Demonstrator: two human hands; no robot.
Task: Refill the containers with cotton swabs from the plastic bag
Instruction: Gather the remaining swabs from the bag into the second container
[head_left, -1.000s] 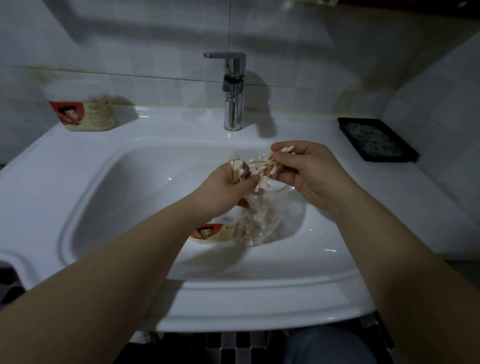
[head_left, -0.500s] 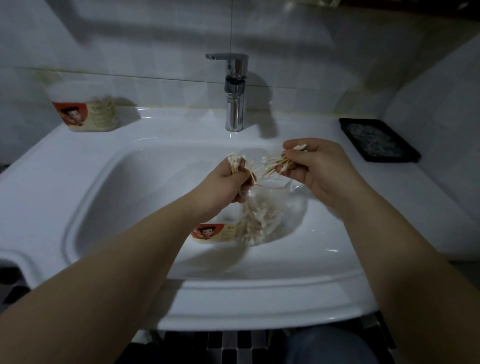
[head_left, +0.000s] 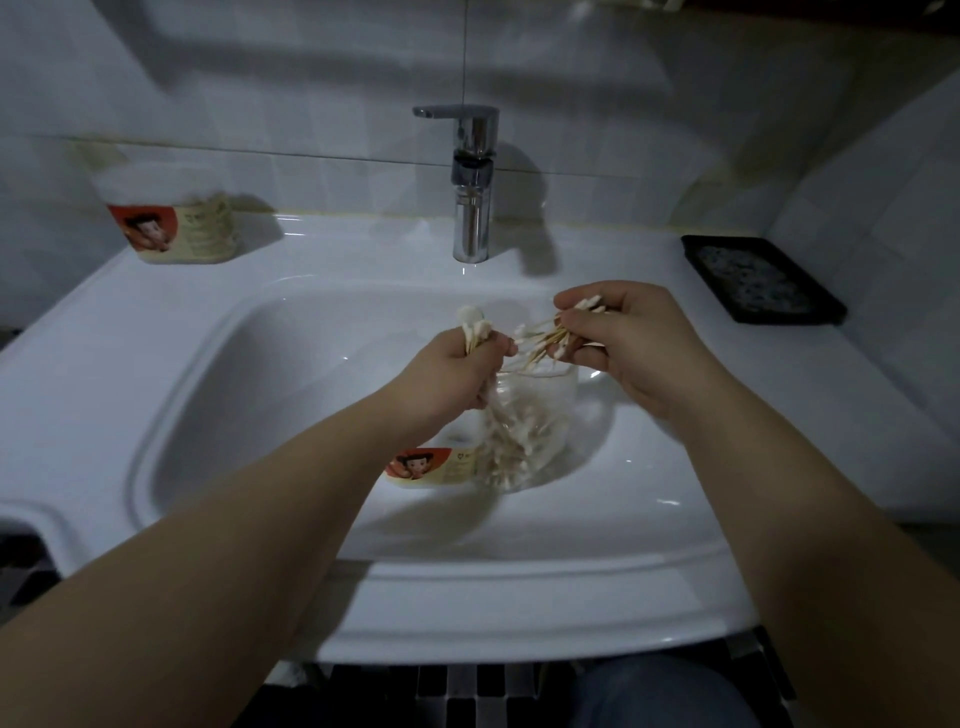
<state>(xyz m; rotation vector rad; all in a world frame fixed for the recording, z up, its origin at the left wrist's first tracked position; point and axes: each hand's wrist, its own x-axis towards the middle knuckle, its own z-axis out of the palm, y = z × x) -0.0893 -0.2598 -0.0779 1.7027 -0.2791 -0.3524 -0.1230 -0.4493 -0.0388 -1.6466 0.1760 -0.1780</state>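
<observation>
White sink, black tray

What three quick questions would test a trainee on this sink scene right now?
1. True or false: the right hand grips a bunch of cotton swabs.
2. The black tray sits: A in the basin; B on the sink ledge right of the faucet; C on the floor.
3. Which side of the faucet is the ledge's labelled container on?
Key: 1 true; 2 B; 3 left.
</observation>
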